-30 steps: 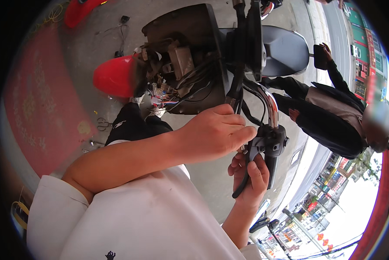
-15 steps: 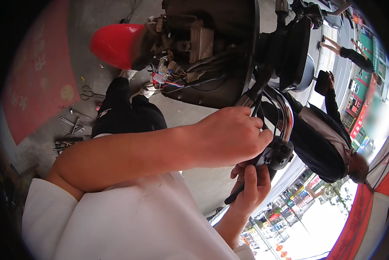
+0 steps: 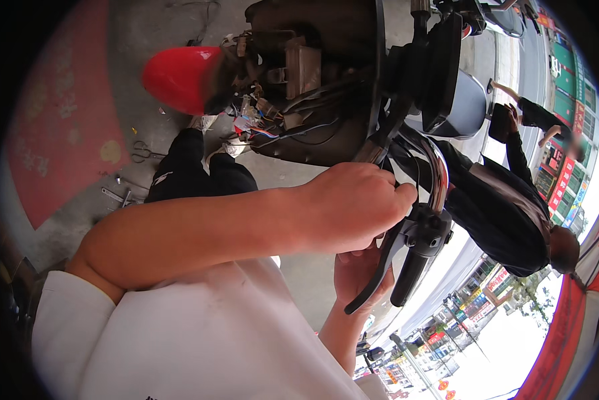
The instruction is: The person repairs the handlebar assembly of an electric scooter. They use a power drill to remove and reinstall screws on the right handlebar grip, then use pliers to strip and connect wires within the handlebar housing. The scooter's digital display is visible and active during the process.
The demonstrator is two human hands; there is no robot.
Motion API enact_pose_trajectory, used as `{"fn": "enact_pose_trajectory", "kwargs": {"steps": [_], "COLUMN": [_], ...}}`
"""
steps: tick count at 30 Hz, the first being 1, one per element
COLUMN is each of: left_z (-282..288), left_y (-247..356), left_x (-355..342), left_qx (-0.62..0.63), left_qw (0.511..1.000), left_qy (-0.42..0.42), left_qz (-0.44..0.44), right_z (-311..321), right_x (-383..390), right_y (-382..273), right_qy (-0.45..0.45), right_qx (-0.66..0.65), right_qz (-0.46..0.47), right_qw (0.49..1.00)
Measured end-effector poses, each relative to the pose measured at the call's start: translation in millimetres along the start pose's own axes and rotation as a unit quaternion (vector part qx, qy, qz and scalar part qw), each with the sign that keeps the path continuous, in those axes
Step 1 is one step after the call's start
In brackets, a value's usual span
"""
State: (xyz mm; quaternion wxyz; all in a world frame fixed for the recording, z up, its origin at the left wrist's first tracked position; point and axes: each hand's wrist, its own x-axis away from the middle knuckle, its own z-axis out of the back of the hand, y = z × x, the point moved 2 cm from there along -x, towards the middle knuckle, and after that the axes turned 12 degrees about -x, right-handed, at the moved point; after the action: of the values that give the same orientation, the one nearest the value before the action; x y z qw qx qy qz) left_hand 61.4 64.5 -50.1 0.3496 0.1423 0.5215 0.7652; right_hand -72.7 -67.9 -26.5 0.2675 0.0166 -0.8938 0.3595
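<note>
My left hand (image 3: pixel 361 208) reaches in from the left, back upward, its fingers pinched at the lever bracket (image 3: pixel 427 230) of a handlebar. What the pinch holds is hidden behind the knuckles. Below it, my right hand (image 3: pixel 361 277) is curled behind the black brake lever (image 3: pixel 377 280), partly covered by the lever and by my left hand. Whatever its fingertips hold is out of sight. Beside the lever sits a black rubber grip (image 3: pixel 410 277). A chrome handlebar tube (image 3: pixel 439 170) curves up from the bracket, with dark cables along it.
Exposed wiring (image 3: pixel 266 117) and a metal box (image 3: pixel 303 69) fill the open front, beside a red rounded body panel (image 3: pixel 183 79). Pliers (image 3: pixel 141 153) and other tools lie on the floor near a red mat (image 3: pixel 66 127). A person in dark clothing (image 3: pixel 496 217) stands beyond the handlebar.
My right hand has dropped down and left, behind the lever, uncovering the lever and grip. My left hand stays pinched at almost the same place. The background person has shifted slightly.
</note>
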Motion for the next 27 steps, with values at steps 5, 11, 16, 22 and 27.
{"fn": "enact_pose_trajectory", "kwargs": {"steps": [5,11,16,22,27], "left_z": [8,23,37,28,18], "left_y": [2,0,4,-5,0], "left_x": [-2,-4,-9,-6,-7], "left_qx": [0.073,0.102,0.060,0.011,-0.057], "left_qw": [0.993,0.986,0.980,0.992,0.992], "left_qy": [-0.068,-0.105,-0.178,-0.123,-0.105], "left_qz": [0.069,0.085,0.062,-0.005,-0.036], "right_z": [-9,-34,-37,-22,-3], "right_x": [3,7,14,10,0], "right_y": [-3,-8,-11,-10,-4], "right_qy": [-0.007,-0.004,0.032,-0.007,0.028], "right_qx": [-0.007,0.049,-0.020,-0.065,0.153], "right_qz": [0.006,0.031,0.008,-0.001,0.114], "right_qw": [1.000,0.998,0.999,0.998,0.981]}}
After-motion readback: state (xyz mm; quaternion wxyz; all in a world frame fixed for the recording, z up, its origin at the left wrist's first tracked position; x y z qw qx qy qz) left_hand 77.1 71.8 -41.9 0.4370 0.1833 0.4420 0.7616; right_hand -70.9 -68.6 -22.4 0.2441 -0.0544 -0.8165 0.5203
